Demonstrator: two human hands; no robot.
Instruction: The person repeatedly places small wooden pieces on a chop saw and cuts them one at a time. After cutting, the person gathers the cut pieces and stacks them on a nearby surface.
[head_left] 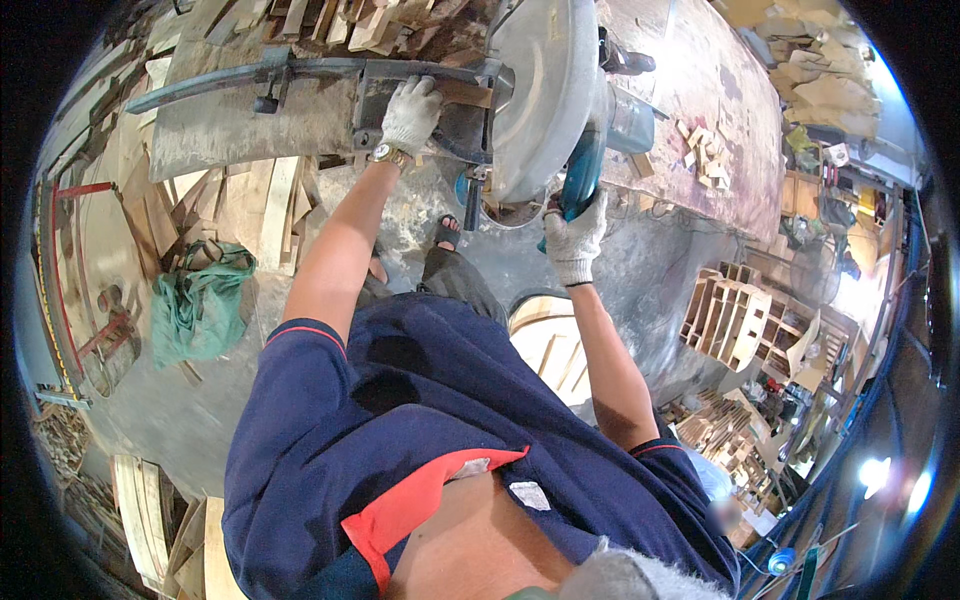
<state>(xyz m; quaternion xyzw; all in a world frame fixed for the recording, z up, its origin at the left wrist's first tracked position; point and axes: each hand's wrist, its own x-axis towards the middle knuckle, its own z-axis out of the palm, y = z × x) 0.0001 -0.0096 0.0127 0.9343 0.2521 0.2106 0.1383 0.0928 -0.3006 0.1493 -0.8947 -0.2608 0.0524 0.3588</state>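
My left hand (412,115), in a white knit glove with a watch at the wrist, rests with curled fingers at the fence of a miter saw. It presses on a short brown wood piece (466,95), whose end shows between the hand and the blade guard. My fingers partly hide the grip. The large grey blade guard (535,95) stands right of it. My right hand (577,240), gloved too, is wrapped round the saw's teal handle (583,175). The blade's cutting edge is hidden from here.
A long metal fence bar (320,68) with a stop clamp (267,88) runs left. Small wood blocks (708,155) lie piled on the right tabletop. Boards and a green sack (203,300) are on the floor at left. A wooden rack (735,315) stands at right.
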